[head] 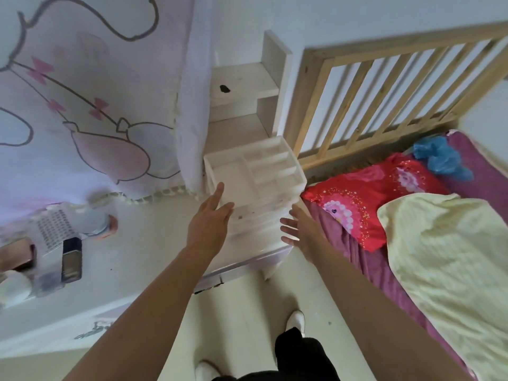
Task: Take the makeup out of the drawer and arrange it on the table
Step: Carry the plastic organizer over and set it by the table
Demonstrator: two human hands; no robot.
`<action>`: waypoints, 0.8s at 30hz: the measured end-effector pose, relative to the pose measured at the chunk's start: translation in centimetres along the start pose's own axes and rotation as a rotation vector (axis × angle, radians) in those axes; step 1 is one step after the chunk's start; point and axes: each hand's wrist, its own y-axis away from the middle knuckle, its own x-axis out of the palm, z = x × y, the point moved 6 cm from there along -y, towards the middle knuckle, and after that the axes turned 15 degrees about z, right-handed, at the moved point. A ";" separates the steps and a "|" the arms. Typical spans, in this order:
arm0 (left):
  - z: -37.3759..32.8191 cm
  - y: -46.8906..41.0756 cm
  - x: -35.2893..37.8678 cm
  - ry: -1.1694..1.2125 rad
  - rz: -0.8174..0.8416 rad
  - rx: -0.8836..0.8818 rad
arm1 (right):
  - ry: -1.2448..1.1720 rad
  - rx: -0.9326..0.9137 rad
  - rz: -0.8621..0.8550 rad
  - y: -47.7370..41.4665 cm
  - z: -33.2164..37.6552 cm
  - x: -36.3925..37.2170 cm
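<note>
Drawer unit point(255, 171) (white, on table point(143, 243)): L hand point(211, 218) at front, R hand point(302, 229) beside; fingers point(288, 223) straight, apart.

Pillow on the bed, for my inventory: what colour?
The pillow is red with pink floral prints, head view.

A white table point(132, 259) is seen bearing a white drawer organiser point(255, 171) at its right end, with a dark rectangular case point(72, 259) and a printed sheet point(53, 229) laid near its left end. Beside it, a bed point(365, 259) covered in magenta is topped by a red floral pillow point(365, 193), a pale yellow blanket point(445, 259) and a crumpled blue bag point(439, 158). A small dark object point(224, 89) is set on a white shelf point(247, 75) behind.
</note>
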 end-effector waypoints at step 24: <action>-1.2 0.5 0.1 -0.050 -0.016 -0.128 | -0.254 0.089 0.081 -4.5 -1.6 1.4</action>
